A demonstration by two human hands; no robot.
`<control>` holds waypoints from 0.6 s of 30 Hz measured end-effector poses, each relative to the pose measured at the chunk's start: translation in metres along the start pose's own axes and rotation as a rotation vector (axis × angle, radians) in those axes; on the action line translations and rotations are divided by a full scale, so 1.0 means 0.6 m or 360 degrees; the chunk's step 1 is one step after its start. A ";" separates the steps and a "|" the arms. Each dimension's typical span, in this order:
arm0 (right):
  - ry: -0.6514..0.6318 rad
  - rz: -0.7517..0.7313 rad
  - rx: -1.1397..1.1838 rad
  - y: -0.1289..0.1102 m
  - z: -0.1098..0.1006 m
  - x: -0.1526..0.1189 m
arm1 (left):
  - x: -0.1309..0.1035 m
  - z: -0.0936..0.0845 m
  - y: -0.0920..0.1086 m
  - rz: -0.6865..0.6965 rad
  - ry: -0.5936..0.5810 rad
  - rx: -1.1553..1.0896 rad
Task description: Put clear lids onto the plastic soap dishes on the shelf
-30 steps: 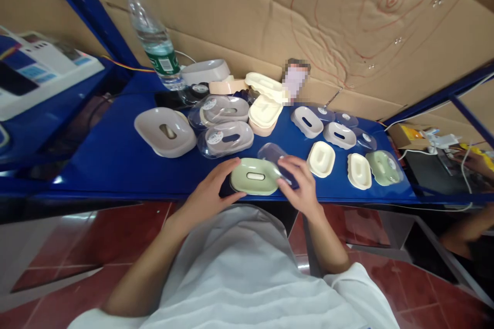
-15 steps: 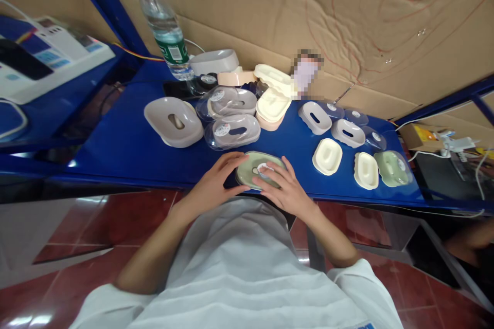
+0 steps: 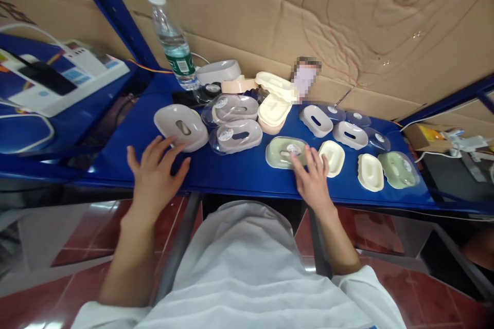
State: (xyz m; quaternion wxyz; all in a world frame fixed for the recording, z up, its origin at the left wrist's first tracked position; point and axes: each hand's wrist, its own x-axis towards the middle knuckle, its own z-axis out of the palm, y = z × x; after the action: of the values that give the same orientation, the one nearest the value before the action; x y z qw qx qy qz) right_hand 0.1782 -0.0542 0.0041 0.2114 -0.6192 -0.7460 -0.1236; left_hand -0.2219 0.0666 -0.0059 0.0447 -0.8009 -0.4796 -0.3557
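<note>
My left hand [image 3: 156,175] is spread, its fingertips at the near side of a grey oval soap dish [image 3: 196,131] with a slot in its middle. Whether they touch the dish I cannot tell. My right hand [image 3: 313,180] has its fingers stretched out at the right end of a green soap dish [image 3: 276,154] with a clear lid, which lies flat on the blue table. A cream soap dish insert [image 3: 335,157] sits just beyond those fingers. Two grey soap dishes with clear lids lie in the middle, one of them the lidded grey soap dish [image 3: 252,135].
A water bottle [image 3: 178,51] stands at the back left by a power strip [image 3: 46,97]. Grey dishes [image 3: 350,134], clear lids, a cream insert [image 3: 371,174] and a green dish [image 3: 397,169] lie at the right. A phone [image 3: 304,77] leans on the cardboard [image 3: 247,10].
The green soap dish has moved forward and right, away from the table's front edge. My left hand has let go and gone left to the grey dish; my right hand has shifted right.
</note>
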 end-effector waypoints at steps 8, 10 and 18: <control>0.0392 0.0314 -0.0126 0.055 -0.022 -0.028 | -0.036 -0.005 -0.006 0.0243 0.0087 0.0222; 0.0396 0.0412 -0.0168 0.067 -0.029 -0.046 | -0.038 -0.016 0.017 0.0268 0.0123 0.0122; 0.0104 0.0541 -0.0087 0.096 -0.046 -0.131 | -0.040 0.010 0.164 0.0806 -0.0195 -0.0594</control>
State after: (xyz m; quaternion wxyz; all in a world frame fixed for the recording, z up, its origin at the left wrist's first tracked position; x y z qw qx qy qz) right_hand 0.2503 -0.1235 -0.0129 0.2364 -0.7377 -0.6196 -0.1263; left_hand -0.1467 -0.0016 0.0011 -0.0449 -0.9091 -0.1932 -0.3663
